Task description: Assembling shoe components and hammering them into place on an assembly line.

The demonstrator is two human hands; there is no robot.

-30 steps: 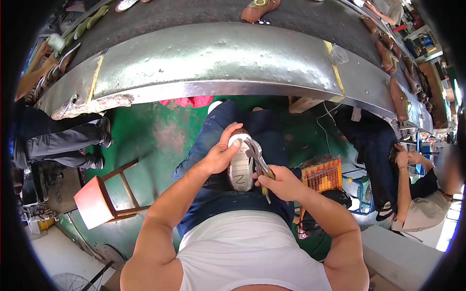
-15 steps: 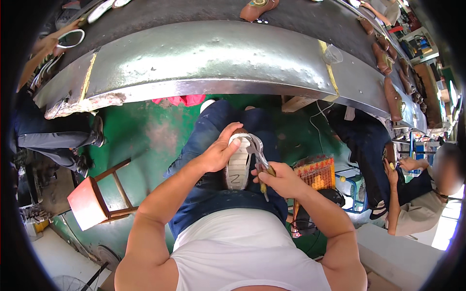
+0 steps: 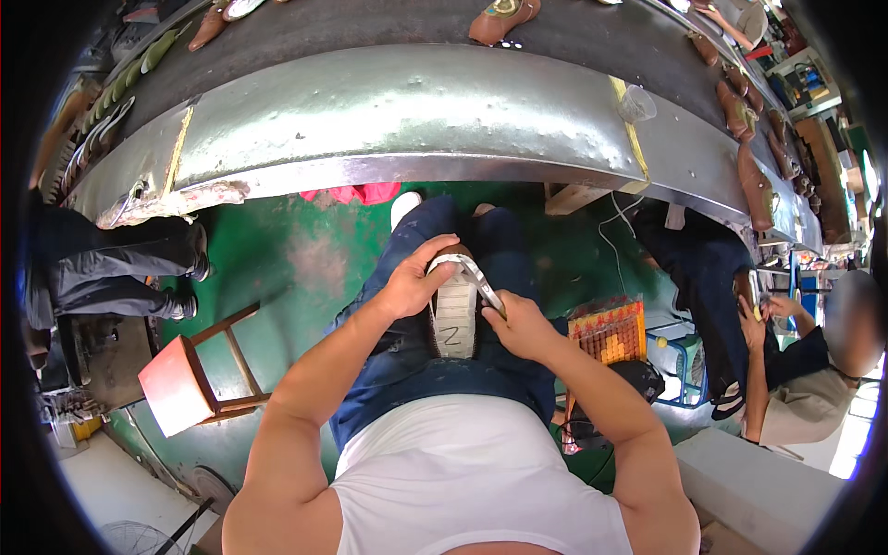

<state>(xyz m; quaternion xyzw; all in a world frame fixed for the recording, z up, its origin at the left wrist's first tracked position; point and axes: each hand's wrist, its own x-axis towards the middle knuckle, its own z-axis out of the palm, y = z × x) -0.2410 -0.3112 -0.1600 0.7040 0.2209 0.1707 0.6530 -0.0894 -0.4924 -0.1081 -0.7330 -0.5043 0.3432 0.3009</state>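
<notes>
Left-side legs: a co-worker's dark trousers (image 3: 120, 264) reach in from the left edge, the feet toward the middle.
Stool: the red stool (image 3: 176, 384) shows its seat, with wooden legs to the right of it.
Red cloth: the cloth (image 3: 356, 193) lies on the green floor (image 3: 254, 259), just below the bench (image 3: 407, 106) edge.
Left hand: the left hand (image 3: 414, 285) is clamped on the far end of the shoe, fingers over its brown tip.
Shoe: the shoe (image 3: 454, 314) is over the person's lap, between the thighs of the blue trousers (image 3: 370, 351), pale sole up, a dark mark near its close end.
Shoe's long axis: nearly straight away from the body; the brown rounded end points toward the bench, the marked end toward the waist.
Pliers: the metal pliers (image 3: 485, 289) slant across the shoe's far right edge, head up and left, handles down and right.
Right hand: the right hand (image 3: 520, 326) is closed around the handles, apart from the left.
Beaded mat: the orange mat (image 3: 606, 333) is to the right, near the right forearm.
Right-side co-worker: another person (image 3: 809, 398) sits with both hands close together; what they hold is too small to tell.
</notes>
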